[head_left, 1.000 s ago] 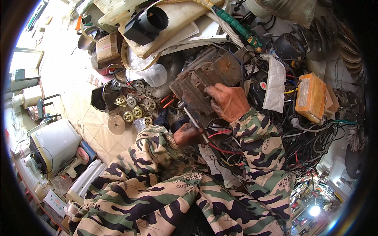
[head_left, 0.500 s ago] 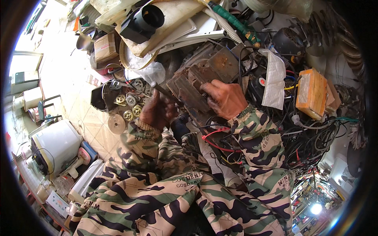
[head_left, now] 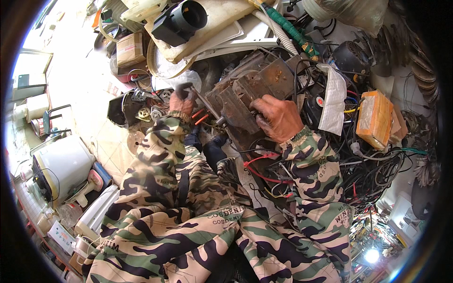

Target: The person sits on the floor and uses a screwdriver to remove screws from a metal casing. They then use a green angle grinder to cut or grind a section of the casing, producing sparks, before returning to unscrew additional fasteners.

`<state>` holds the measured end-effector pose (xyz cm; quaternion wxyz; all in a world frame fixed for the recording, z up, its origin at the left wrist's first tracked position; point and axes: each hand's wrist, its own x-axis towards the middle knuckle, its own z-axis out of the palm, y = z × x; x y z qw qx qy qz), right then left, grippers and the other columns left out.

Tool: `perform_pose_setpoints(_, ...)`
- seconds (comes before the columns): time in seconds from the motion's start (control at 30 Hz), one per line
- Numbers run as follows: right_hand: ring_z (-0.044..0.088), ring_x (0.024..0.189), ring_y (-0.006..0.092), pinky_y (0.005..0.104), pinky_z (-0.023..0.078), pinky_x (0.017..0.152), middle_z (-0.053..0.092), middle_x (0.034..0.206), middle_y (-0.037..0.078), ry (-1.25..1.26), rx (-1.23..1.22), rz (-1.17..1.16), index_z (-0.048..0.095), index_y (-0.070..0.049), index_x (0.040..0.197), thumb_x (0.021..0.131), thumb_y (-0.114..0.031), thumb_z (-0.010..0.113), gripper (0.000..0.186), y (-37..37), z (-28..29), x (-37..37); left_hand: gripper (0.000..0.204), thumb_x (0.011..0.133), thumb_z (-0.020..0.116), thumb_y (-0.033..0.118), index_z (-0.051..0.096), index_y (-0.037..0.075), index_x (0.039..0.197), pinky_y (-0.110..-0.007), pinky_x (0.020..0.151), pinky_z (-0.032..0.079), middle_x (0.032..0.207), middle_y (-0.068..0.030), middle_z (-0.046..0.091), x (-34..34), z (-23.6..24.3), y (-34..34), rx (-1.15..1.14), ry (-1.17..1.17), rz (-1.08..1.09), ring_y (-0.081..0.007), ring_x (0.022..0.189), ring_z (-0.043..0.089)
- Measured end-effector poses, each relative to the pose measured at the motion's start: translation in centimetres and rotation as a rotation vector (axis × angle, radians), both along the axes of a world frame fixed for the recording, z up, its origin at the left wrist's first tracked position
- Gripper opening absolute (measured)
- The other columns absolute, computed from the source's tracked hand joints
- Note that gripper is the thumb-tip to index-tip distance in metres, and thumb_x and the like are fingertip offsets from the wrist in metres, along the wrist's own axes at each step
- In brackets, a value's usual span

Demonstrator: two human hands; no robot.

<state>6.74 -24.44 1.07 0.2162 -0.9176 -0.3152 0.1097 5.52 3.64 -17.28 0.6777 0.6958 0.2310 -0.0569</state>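
A rusty, blocky metal vise stands in front of me, amid machine parts. From the round screw head at its near end, a metal vise handle slants up to the left. My left hand is closed around the handle's upper end. Fingers curled, my right hand rests against the vise's upper part; what its fingertips grip, if anything, is hidden. Two red prongs, perhaps tool handles, stick out below my left hand. Behind the vise lies a rusty brown metal plate.
Several metal rotor-like parts lie on the tiles to the left, beside a dark bin. Tangled black cables and an orange-taped box crowd the right. A black plastic housing sits on a board at the back.
My left hand has moved upward with the vise handle, which is at a steeper slant. The red prongs have come into sight. My right hand stays at the vise; the view has shifted slightly.
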Motion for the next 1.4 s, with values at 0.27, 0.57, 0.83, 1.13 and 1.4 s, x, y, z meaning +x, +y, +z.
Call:
perform_pose_setpoints(0.27,0.063,0.069,0.0318,0.0385,0.051,0.061,0.062,0.085,0.011,-0.021,0.081,-0.104,0.063,-0.007,0.103,0.075,-0.005,0.068,0.029,-1.0,0.6,-0.3,0.032,0.079,0.074,0.013,0.065,0.002,0.108,-0.038,0.083,0.053,0.101,-0.0155,0.066,-0.1,7.6,-2.9,0.656,-0.230,-0.064,-0.0292,0.088,0.066)
perform_pose_setpoints(0.57,0.051,0.058,0.0081,0.0277,0.041,0.052,0.059,0.067,0.001,0.376,0.838,-0.787,0.067,-0.001,0.100,0.096,-0.020,0.061,0.021,-2.6,-1.0,-4.5,0.042,0.066,0.076,0.024,0.066,0.005,0.103,-0.048,0.096,0.040,0.119,-0.0172,0.054,-2.5,17.7,-10.9,0.788,-0.611,-0.446,-0.0378,0.111,0.047)
perform_pose_setpoints(0.83,0.041,0.049,0.0040,0.0220,0.032,0.045,0.050,0.058,-0.004,0.421,0.888,-0.986,0.067,0.000,0.090,0.094,-0.015,0.061,0.017,-0.5,-2.4,-8.7,0.038,0.067,0.073,0.028,0.070,0.009,0.100,-0.051,0.092,0.039,0.116,-0.0172,0.053,-1.6,17.7,-12.4,0.939,-0.528,-0.539,-0.0402,0.108,0.045)
perform_pose_setpoints(1.13,0.040,0.047,0.0053,0.0273,0.031,0.043,0.052,0.056,0.000,0.356,0.980,-0.991,0.066,0.003,0.098,0.092,-0.011,0.063,0.015,1.6,-5.1,-11.5,0.033,0.067,0.076,0.024,0.071,0.007,0.096,-0.045,0.085,0.045,0.104,-0.0150,0.059,-1.3,17.7,-12.4,0.904,-0.581,-0.513,-0.0361,0.100,0.052)
perform_pose_setpoints(1.4,0.054,0.069,0.0108,0.0327,0.044,0.058,0.064,0.080,0.006,0.336,1.457,-0.953,0.067,0.000,0.108,0.095,-0.024,0.064,0.028,0.2,-0.2,-9.2,0.021,0.080,0.071,0.000,0.068,0.000,0.100,-0.030,0.075,0.051,0.095,-0.0107,0.068,-1.9,20.3,-10.5,0.291,-0.468,-0.564,-0.0173,0.081,0.065)
